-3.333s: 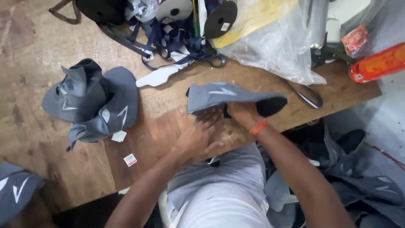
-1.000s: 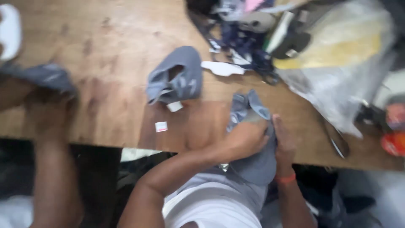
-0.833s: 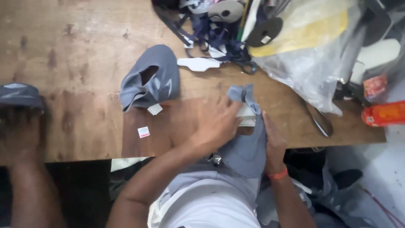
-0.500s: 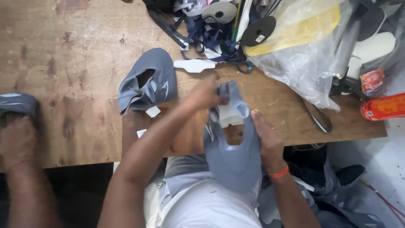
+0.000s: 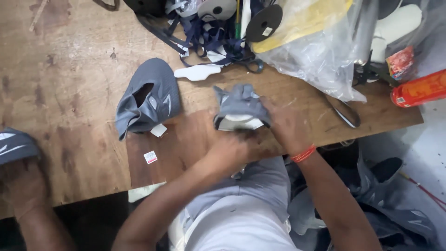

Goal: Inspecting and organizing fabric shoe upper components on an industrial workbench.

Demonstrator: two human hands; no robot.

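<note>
Grey knit shoe upper (image 5: 239, 108) sits on the wooden bench (image 5: 69, 79), held by both hands. The left hand (image 5: 232, 148) grips its near edge from below; the right hand (image 5: 283, 123), with an orange thread at the wrist, closes on its right side. Left of that upper lies a second grey upper (image 5: 147, 100). Beyond it, a white insole (image 5: 197, 72), then tangled navy straps (image 5: 209, 39) and a clear plastic bag (image 5: 316, 56)

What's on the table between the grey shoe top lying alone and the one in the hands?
In the head view, mostly bare wooden table lies between the lone grey shoe upper and the held upper; a small white tag sits beside the lone one.
</note>
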